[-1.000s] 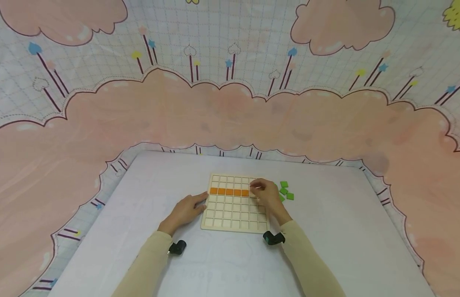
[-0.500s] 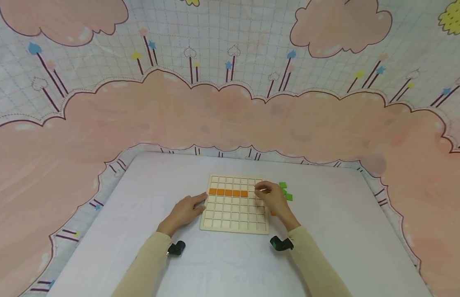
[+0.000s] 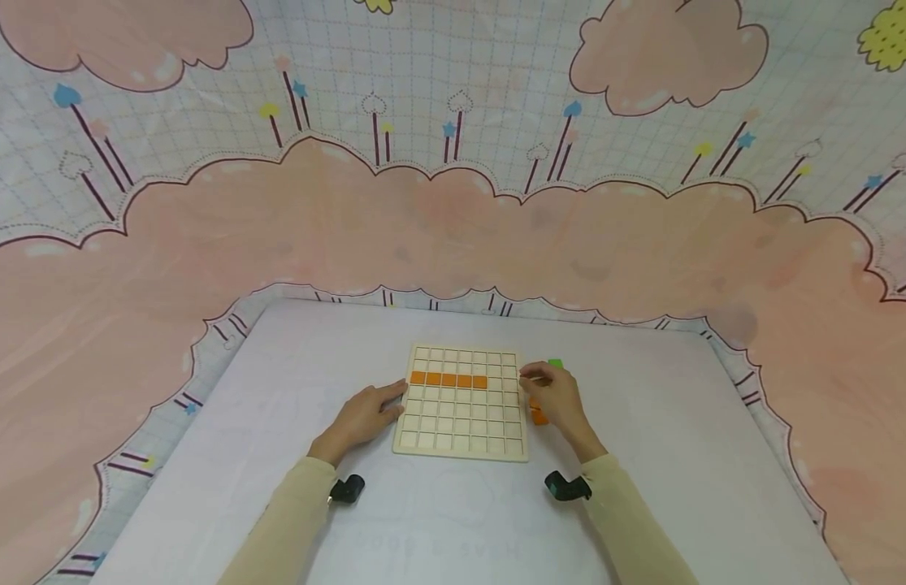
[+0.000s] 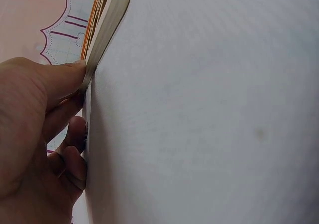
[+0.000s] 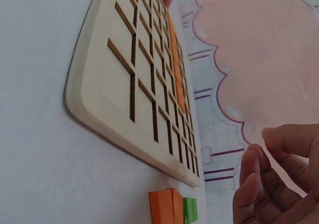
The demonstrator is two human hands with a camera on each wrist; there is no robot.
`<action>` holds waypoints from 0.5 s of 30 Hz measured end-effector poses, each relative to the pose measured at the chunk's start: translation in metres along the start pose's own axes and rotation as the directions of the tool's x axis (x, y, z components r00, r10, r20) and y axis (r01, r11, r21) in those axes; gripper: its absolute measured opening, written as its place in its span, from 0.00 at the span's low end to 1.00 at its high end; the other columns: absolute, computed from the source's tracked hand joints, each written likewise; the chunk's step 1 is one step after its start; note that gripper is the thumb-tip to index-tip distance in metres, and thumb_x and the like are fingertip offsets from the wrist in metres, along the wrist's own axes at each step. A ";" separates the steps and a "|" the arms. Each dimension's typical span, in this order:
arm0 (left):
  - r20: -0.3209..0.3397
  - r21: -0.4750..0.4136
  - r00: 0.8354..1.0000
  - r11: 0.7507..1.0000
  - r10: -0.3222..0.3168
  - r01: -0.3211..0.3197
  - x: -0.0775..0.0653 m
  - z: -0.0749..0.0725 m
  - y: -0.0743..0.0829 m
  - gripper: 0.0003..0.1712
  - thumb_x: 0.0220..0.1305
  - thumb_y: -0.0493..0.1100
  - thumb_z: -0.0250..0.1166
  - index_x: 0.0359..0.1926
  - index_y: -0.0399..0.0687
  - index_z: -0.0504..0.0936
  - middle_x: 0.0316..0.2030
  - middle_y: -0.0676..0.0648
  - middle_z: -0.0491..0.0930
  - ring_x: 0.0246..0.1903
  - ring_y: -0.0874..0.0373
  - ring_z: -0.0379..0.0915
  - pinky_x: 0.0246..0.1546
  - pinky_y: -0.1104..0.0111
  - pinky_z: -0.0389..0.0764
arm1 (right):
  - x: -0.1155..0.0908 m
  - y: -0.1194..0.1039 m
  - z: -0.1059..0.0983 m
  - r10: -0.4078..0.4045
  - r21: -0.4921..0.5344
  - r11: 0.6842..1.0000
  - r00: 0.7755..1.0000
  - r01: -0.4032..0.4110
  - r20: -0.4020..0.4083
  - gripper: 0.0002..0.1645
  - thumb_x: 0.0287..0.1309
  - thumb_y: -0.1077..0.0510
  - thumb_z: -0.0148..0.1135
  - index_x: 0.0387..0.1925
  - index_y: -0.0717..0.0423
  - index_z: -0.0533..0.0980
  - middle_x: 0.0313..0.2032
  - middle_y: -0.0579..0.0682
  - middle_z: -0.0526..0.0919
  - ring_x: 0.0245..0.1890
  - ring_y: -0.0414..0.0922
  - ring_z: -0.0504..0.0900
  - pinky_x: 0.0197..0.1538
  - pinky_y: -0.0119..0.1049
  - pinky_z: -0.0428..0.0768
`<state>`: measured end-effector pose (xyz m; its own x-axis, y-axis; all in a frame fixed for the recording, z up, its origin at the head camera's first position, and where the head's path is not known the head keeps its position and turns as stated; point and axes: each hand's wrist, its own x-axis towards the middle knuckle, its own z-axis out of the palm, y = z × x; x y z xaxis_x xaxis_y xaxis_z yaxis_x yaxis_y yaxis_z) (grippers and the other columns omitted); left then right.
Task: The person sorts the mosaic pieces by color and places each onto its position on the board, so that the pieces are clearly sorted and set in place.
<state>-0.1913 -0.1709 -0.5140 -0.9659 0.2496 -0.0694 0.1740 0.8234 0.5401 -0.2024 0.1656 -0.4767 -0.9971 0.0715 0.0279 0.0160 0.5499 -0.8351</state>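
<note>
A pale wooden grid board (image 3: 460, 451) lies on the white table. Several orange square tiles (image 3: 448, 379) fill one of its upper rows from the left edge, with bare cells at that row's right end. My left hand (image 3: 365, 418) rests its fingertips on the board's left edge; in the left wrist view a finger meets the rim (image 4: 109, 30). Just off the board's right edge is my right hand (image 3: 558, 398), fingers loosely bent and holding nothing. In the right wrist view its thumb and fingertips (image 5: 251, 159) stand apart.
Loose orange tiles (image 3: 539, 417) lie beside the board's right edge, partly under my right hand. A green tile (image 3: 555, 363) shows beyond that hand, which hides others. A patterned cloth (image 3: 453, 227) rises behind the table (image 3: 453, 520).
My right hand has moved right, from the end of the orange row to beyond the board's edge, now covering most green tiles and revealing loose orange ones. The left hand stays put.
</note>
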 end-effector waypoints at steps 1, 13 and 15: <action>-0.001 0.002 1.000 1.000 0.000 0.000 0.000 0.000 0.000 0.30 0.69 0.49 0.61 0.70 0.52 0.69 0.71 0.54 0.66 0.68 0.41 0.65 0.69 0.45 0.64 | 0.000 0.001 -0.001 0.000 0.004 1.000 1.000 0.000 0.000 0.10 0.61 0.57 0.66 0.44 0.53 0.83 0.45 0.53 0.86 0.41 0.48 0.80 0.38 0.30 0.80; 0.000 0.009 1.000 1.000 0.007 -0.007 0.001 0.001 -0.001 0.30 0.69 0.49 0.61 0.70 0.52 0.69 0.71 0.54 0.66 0.66 0.41 0.67 0.67 0.45 0.67 | -0.003 0.021 -0.007 0.034 0.000 0.999 0.999 -0.034 0.001 0.11 0.61 0.58 0.66 0.45 0.55 0.83 0.45 0.54 0.86 0.42 0.48 0.82 0.42 0.33 0.80; 0.001 0.012 1.000 1.000 0.005 -0.005 0.002 0.001 -0.002 0.30 0.70 0.49 0.61 0.70 0.52 0.68 0.71 0.54 0.66 0.67 0.41 0.66 0.66 0.45 0.67 | -0.004 0.024 -0.009 0.040 -0.006 0.999 0.999 -0.040 -0.003 0.11 0.60 0.58 0.66 0.45 0.55 0.83 0.45 0.55 0.86 0.41 0.49 0.81 0.40 0.32 0.79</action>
<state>-0.1930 -0.1716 -0.5162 -0.9649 0.2537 -0.0674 0.1806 0.8281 0.5306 -0.1976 0.1863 -0.4921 -0.9954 0.0962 -0.0035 0.0562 0.5514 -0.8323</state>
